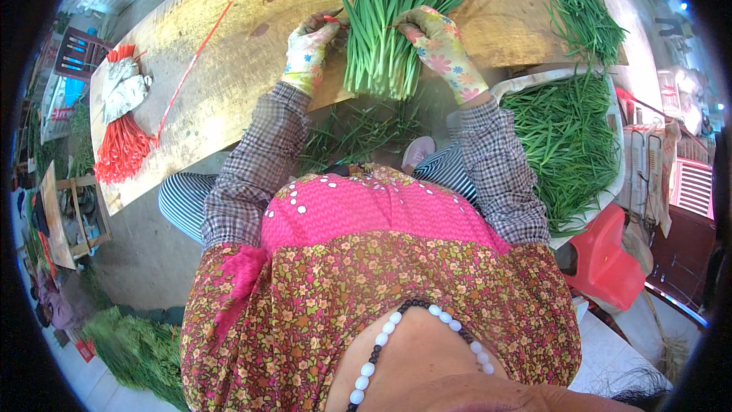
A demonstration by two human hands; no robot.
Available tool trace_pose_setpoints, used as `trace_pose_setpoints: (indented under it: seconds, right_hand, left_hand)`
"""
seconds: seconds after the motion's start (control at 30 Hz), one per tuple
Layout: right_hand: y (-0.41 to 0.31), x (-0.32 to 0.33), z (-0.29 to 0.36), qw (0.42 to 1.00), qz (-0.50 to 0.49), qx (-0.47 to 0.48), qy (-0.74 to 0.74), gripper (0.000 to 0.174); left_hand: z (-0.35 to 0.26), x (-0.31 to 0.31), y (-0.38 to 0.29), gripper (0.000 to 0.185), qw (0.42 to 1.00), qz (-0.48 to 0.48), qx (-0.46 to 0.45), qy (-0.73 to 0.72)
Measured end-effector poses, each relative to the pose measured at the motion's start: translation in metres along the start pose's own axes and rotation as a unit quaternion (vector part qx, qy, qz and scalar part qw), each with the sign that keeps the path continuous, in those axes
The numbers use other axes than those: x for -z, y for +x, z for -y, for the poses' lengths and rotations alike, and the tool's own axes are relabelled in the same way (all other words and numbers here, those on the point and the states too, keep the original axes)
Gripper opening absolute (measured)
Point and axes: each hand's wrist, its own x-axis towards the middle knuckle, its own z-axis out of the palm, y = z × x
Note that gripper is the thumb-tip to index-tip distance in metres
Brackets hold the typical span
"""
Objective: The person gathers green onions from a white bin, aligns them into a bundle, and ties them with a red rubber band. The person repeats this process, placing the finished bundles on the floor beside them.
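A thick bundle of garlic chives (383,28) lies on the wooden tabletop (274,23), with its pale cut ends over the near edge. Left of the bundle, my left hand (311,48), in a flower-print glove, pinches one end of a red tie strip (336,20). On the other side my right hand (439,48), gloved alike, pinches a short red piece against the stalks. The middle of the strip is hidden, apparently under the bundle.
Wrapped red tie strips (123,149) lie at the table's left, near one loose red strip (194,68). Loose chives (586,11) lie at the right end. A white tub (616,166) full of chives and a red plastic stool (609,263) stand to my right. Cut greens (366,131) litter the floor.
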Motion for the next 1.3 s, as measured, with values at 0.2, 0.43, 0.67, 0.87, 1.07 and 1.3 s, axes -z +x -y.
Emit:
trace_pose_setpoints:
  seconds: [0.2,0.43,0.67,0.87,1.07,1.3]
  right_hand:
    - [0.0,0.0,0.003,1.0,0.0,-0.023,-0.01,0.014]
    - [-0.001,-0.002,-0.004,0.999,0.012,-0.029,-0.021,0.014]
    - [-0.004,-0.015,-0.021,0.999,-0.012,-0.048,-0.018,0.024]
    - [-0.004,-0.019,-0.015,0.996,-0.044,0.061,-0.051,0.013]
    - [-0.003,-0.02,-0.012,0.999,-0.035,-0.013,-0.037,0.016]
    - [-0.002,-0.021,-0.014,0.996,-0.075,-0.027,0.05,0.018]
  left_hand:
    - [0.0,0.004,-0.001,0.021,0.999,0.03,-0.016,0.011]
    - [-0.003,0.005,-0.002,0.018,1.0,0.027,-0.002,0.014]
    - [0.005,-0.001,-0.007,0.012,0.999,0.011,-0.04,0.013]
    - [-0.012,0.004,-0.013,0.018,0.8,0.141,-0.416,0.408]
    - [-0.034,-0.035,-0.002,0.029,0.684,0.268,-0.432,0.524]
    - [-0.039,-0.059,0.009,0.023,0.668,0.326,-0.337,0.578]
